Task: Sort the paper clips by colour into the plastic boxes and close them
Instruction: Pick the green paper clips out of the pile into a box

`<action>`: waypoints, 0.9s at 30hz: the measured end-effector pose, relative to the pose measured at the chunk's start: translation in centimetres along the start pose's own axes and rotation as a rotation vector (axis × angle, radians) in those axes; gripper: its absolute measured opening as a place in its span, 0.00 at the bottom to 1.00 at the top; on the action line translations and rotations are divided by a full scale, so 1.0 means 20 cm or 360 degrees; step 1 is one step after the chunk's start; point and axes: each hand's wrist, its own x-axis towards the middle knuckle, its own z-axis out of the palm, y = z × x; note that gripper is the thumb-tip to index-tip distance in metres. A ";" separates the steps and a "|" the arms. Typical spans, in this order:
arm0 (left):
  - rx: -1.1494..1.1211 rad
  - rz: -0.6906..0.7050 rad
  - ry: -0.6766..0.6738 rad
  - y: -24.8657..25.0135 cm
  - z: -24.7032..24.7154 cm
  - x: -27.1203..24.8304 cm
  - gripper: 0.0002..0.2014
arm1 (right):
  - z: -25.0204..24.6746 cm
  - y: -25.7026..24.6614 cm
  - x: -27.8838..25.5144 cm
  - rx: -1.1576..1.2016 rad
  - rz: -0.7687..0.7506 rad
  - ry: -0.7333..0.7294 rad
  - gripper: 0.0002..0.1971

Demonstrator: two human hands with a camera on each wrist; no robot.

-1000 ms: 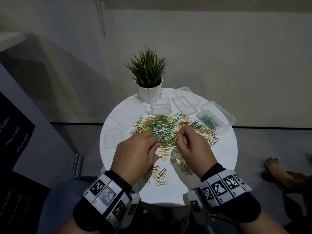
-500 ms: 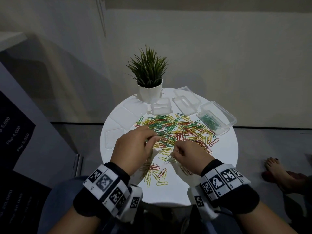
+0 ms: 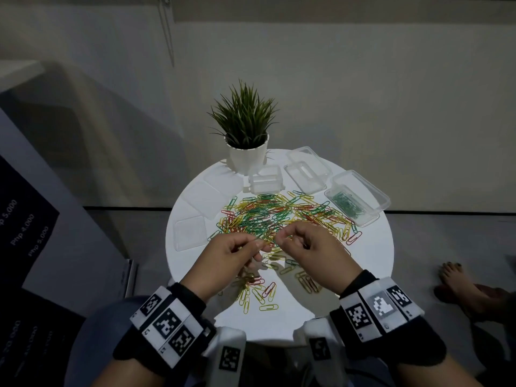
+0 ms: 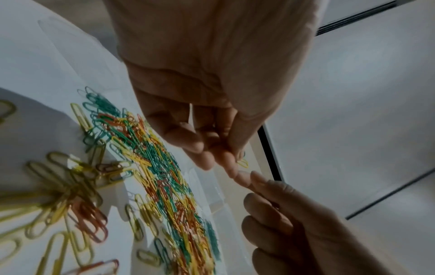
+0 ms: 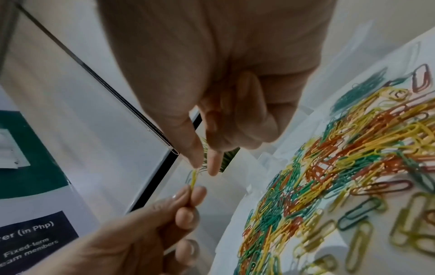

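A mixed pile of green, yellow and red paper clips [image 3: 279,213] covers the middle of the round white table [image 3: 371,252]. Both hands hover above its near edge, fingertips together. My left hand [image 3: 258,243] pinches the lower end of a yellow paper clip [image 5: 193,179] between thumb and forefinger. My right hand [image 3: 280,237] pinches its upper end. In the left wrist view only a tip of that yellow clip [image 4: 243,163] peeks out past the left fingers [image 4: 207,160]. An open clear box [image 3: 371,219] at the right holds green clips [image 3: 347,205].
A small clear box [image 3: 265,181] and another open box [image 3: 305,174] stand at the back beside a potted plant [image 3: 245,135]. Flat clear lids [image 3: 191,236] lie at the left. Loose yellow and red clips [image 3: 257,291] lie near the front edge. A bare foot [image 3: 458,286] rests on the floor at the right.
Both hands have risen off the pile and come together. The right hand, low near the front clips half a second ago, now meets the left with a yellow clip between them.
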 end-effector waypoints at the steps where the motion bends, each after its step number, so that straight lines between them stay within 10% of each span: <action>1: 0.0041 0.0014 0.0008 0.00 0.00 0.00 0.10 | 0.00 0.01 0.00 0.0025 0.0011 -0.0013 0.03; 18: 0.0548 0.0114 -0.0053 -0.04 0.03 0.00 0.13 | -0.04 0.06 0.02 0.0027 0.0230 0.0032 0.12; 23: 0.0610 0.0182 0.0064 -0.07 0.01 0.01 0.08 | -0.06 0.07 0.01 0.1354 0.0673 0.0102 0.18; 27: 0.0512 0.0194 0.0153 -0.07 0.01 0.01 0.06 | -0.06 0.12 0.01 0.1166 0.0680 0.0122 0.17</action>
